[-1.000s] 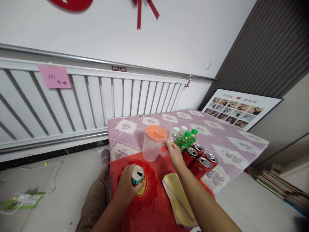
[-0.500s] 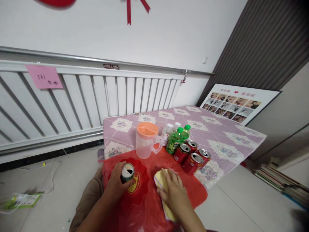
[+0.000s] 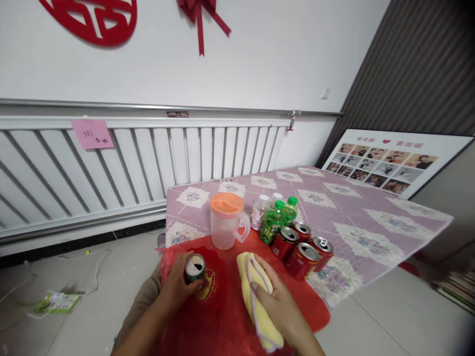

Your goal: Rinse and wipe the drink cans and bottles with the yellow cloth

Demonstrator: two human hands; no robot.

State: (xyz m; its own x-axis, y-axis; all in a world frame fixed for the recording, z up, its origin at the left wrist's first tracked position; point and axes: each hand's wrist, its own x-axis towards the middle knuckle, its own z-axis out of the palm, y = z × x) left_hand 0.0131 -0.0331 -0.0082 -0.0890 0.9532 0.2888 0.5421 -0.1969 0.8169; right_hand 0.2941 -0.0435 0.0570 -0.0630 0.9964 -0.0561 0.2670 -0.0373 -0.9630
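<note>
My left hand is wrapped round a dark green drink can with an opened top, held over a red scalloped tray with a yellow design. In my right hand is a folded yellow cloth with a purple edge, gripped between thumb and fingers above the red plastic sheet. Behind them stands a clear pitcher with an orange lid. Several red cans are grouped to the right of the cloth, beside green-capped bottles and white-capped bottles.
A purple flowered tablecloth covers the table under the red sheet. A white radiator runs along the wall behind. At the right leans a photo board. A power strip with cables lies on the floor at left.
My right hand has lifted the yellow cloth from the red sheet, its thumb now across it. My left hand still holds the can over the tray. The view has tilted upward.
</note>
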